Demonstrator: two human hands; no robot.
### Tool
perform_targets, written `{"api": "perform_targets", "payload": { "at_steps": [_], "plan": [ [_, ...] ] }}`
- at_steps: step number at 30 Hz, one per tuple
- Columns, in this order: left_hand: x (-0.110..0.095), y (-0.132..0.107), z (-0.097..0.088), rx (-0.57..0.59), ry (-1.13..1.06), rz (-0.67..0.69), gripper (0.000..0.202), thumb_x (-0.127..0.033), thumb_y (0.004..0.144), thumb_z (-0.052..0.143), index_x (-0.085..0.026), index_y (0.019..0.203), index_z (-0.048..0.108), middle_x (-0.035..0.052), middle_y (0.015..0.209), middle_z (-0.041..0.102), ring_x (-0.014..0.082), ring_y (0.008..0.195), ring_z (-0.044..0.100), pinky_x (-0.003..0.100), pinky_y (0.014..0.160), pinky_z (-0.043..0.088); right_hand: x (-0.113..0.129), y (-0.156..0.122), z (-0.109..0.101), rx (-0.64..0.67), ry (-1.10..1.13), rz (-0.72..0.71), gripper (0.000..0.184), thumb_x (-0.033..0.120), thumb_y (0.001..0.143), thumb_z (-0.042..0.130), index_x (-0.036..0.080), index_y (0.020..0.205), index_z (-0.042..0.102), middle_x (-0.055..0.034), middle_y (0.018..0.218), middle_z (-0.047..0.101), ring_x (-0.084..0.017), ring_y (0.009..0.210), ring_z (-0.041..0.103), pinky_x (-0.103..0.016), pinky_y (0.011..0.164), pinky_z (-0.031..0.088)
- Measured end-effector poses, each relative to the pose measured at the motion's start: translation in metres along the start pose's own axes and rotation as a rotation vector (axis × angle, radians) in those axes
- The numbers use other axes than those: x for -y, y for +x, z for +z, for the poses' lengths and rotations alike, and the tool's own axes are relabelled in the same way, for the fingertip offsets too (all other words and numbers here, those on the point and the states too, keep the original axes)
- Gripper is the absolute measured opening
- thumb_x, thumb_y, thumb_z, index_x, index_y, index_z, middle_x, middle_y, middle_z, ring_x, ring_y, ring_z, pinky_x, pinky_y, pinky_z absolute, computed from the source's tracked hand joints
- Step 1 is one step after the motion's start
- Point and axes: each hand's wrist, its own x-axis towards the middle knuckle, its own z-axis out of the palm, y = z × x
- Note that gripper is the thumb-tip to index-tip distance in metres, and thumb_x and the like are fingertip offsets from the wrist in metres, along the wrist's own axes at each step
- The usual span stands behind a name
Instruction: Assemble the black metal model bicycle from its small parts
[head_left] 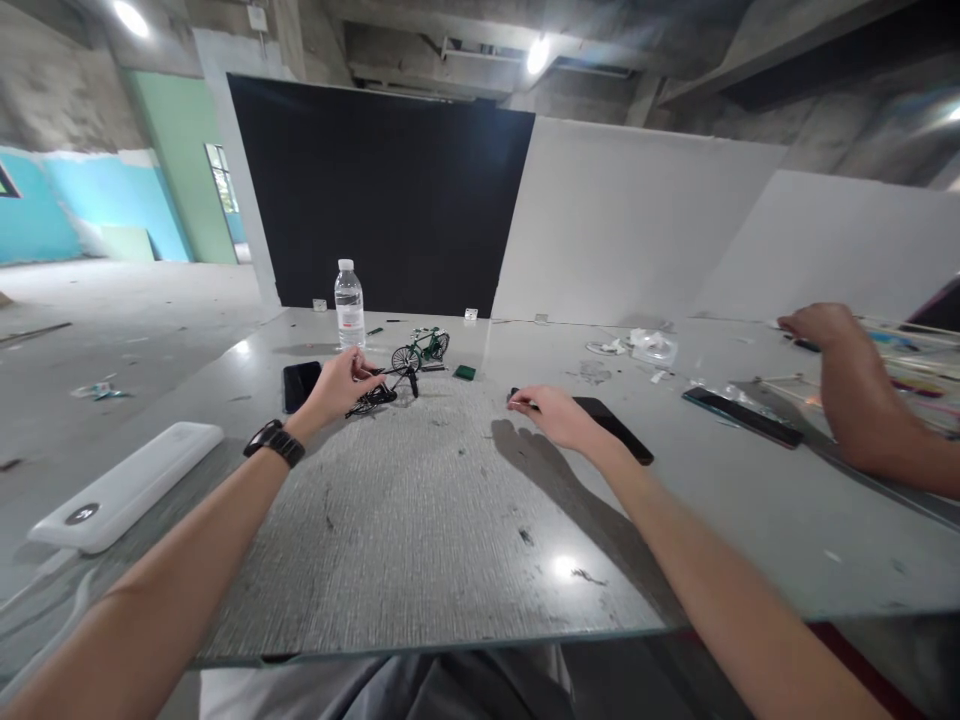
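My left hand (341,388) reaches out over the grey table (420,520) with a black watch on its wrist. Its fingers pinch a small black model bicycle part (379,394) that lies on the table. Just behind stands a small green model bicycle (421,348). My right hand (553,412) rests on the table further right, fingers closed on a thin dark tool (517,402). A black phone (615,430) lies under and beside that hand.
A water bottle (349,305) stands at the back. A black phone (301,384) lies left of my left hand. A white power bank (124,488) sits at the left edge. Another person's arm (855,390) rests at the right, near a dark phone (742,416) and small parts.
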Motion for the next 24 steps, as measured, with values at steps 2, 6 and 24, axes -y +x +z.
{"api": "perform_targets", "payload": {
  "at_steps": [2, 6, 24],
  "plan": [
    [-0.002, 0.001, 0.001, -0.005, -0.121, -0.065, 0.049, -0.030, 0.079, 0.079, -0.024, 0.075, 0.031, 0.0031, 0.088, 0.071, 0.0153, 0.076, 0.065, 0.031, 0.070, 0.048, 0.006, 0.001, 0.006, -0.019, 0.074, -0.026, 0.027, 0.033, 0.100, 0.053, 0.020, 0.096, 0.077, -0.0131, 0.102, 0.079, -0.028, 0.089, 0.071, -0.037, 0.076, 0.050],
    [-0.013, -0.001, 0.004, 0.046, -0.399, -0.205, 0.052, -0.025, 0.074, 0.082, -0.024, 0.075, 0.030, 0.0041, 0.093, 0.072, 0.0157, 0.082, 0.068, 0.032, 0.077, 0.054, 0.020, 0.003, 0.020, -0.034, 0.226, -0.085, 0.026, 0.039, 0.101, 0.055, 0.021, 0.100, 0.075, -0.0106, 0.105, 0.079, -0.026, 0.093, 0.072, -0.037, 0.081, 0.051],
    [-0.075, -0.020, 0.034, 0.256, -0.984, -0.169, 0.055, -0.021, 0.077, 0.084, -0.021, 0.071, 0.030, 0.0019, 0.094, 0.068, 0.0141, 0.091, 0.065, 0.027, 0.080, 0.052, 0.061, 0.001, 0.067, 0.070, 0.627, -0.298, 0.032, 0.051, 0.098, 0.058, 0.021, 0.091, 0.066, -0.0062, 0.089, 0.074, -0.022, 0.086, 0.068, -0.037, 0.085, 0.053]
  ]
}}
